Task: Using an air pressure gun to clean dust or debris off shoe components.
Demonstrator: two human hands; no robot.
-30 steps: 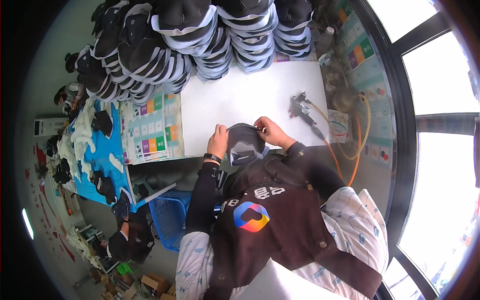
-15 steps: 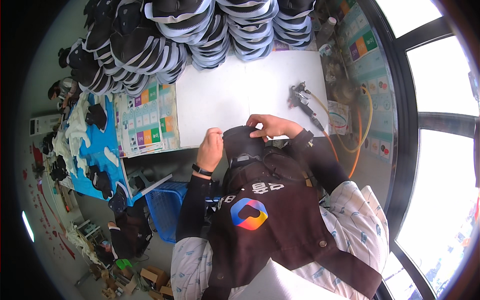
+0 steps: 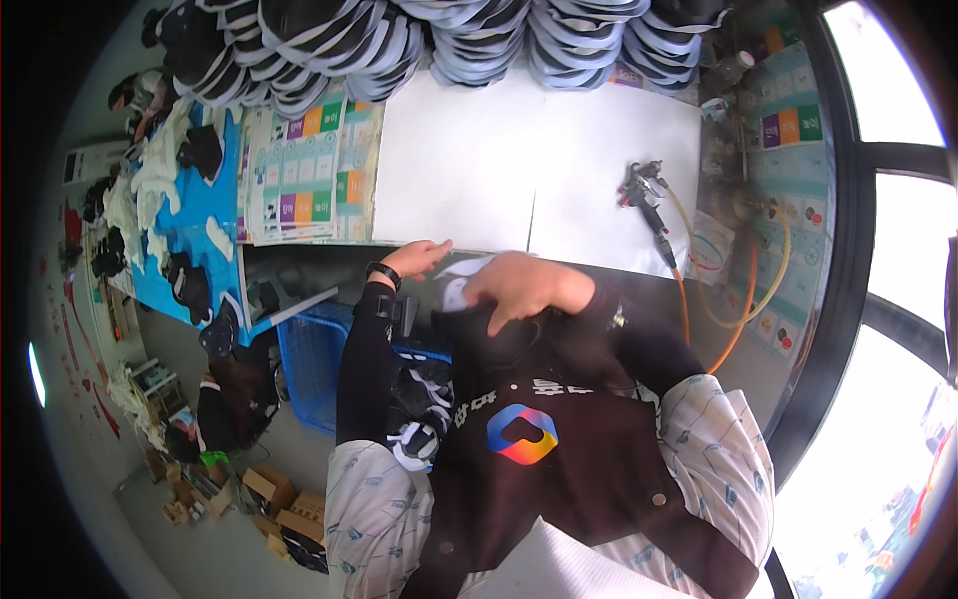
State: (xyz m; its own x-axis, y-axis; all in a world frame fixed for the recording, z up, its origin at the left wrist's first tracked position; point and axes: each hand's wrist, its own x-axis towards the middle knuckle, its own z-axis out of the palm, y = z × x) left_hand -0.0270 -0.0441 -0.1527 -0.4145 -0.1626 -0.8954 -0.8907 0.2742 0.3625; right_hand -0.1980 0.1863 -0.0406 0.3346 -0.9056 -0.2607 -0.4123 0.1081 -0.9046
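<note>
At the near edge of the desk (image 3: pixel 559 150), against the person's dark apron (image 3: pixel 559 469), both hands work a dark cap (image 3: pixel 489 329) with a pale patch showing at its upper left. Right hand (image 3: pixel 524 290) lies over the top of the cap, fingers curled down and gripping the fabric. Left hand (image 3: pixel 419 258) sits just beside the cap's left side, fingers stretched out flat and together; can't tell if it's touching cloth or just hovering, the frame is blurred there.

Handling call: cap looks light and soft, the crown will fold and crease under a squeeze, so it needs support from both sides. The brim is probably the stiff part, best place to hold; it's hidden here.

Spray gun (image 3: pixel 642 188) with orange hose (image 3: pixel 743 299) lies on white paper to the right, well apart from the hands. Stacked caps (image 3: pixel 479 40) line the far edge. Blue basket (image 3: pixel 314 364) stands below left.
</note>
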